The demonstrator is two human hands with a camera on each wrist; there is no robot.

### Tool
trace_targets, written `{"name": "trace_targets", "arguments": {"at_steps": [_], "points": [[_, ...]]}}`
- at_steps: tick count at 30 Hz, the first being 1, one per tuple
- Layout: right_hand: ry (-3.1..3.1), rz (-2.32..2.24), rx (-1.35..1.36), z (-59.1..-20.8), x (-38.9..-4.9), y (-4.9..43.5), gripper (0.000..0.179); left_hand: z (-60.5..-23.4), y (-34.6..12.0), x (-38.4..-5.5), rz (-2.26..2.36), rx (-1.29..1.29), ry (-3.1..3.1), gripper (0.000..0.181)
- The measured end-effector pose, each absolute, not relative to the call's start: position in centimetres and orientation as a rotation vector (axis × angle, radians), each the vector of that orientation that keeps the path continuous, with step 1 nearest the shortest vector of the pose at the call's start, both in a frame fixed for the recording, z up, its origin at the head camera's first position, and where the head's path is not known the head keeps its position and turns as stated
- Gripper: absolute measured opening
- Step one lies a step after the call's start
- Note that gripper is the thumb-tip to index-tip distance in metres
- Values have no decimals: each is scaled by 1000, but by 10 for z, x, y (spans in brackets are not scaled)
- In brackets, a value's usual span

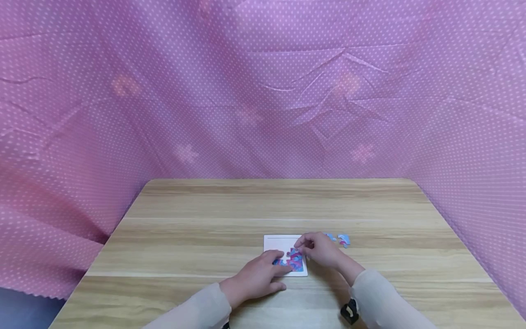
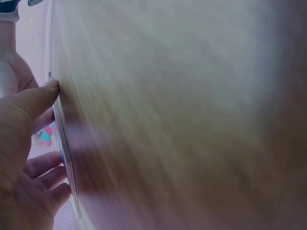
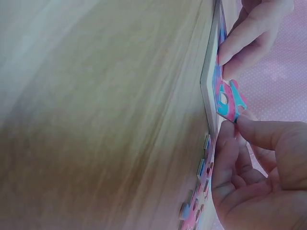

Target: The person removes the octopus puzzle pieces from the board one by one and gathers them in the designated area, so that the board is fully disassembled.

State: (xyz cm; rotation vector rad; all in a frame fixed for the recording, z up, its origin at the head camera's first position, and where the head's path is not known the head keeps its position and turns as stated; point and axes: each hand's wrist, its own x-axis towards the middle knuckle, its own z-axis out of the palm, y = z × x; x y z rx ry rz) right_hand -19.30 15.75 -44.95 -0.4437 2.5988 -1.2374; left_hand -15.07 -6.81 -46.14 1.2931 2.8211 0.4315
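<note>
A white puzzle board [image 1: 277, 242] lies on the table, its lower right part covered by joined pink, blue and purple jigsaw pieces [image 1: 296, 263]. My left hand [image 1: 256, 276] rests at the board's lower left with fingers extended over the pieces; in the left wrist view its thumb [image 2: 45, 96] is beside the board's edge. Thumb and index finger of my right hand [image 1: 322, 250] pinch a pink and turquoise puzzle piece [image 3: 232, 101], tilted up over the board's right side. That piece overlaps the placed ones in the right wrist view.
Loose puzzle pieces [image 1: 344, 240] lie on the wooden table [image 1: 205, 228] right of the board, partly hidden behind my right hand. In the right wrist view several of them [image 3: 195, 196] spread out near the board's corner. A pink dotted curtain [image 1: 263, 114] surrounds the table's back and sides.
</note>
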Motion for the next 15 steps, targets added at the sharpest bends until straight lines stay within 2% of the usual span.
{"name": "trace_targets", "arguments": {"at_steps": [15], "points": [[2620, -1321, -386, -441, -199, 185, 10, -462, -66, -152, 429, 1277, 2831, 40]]}}
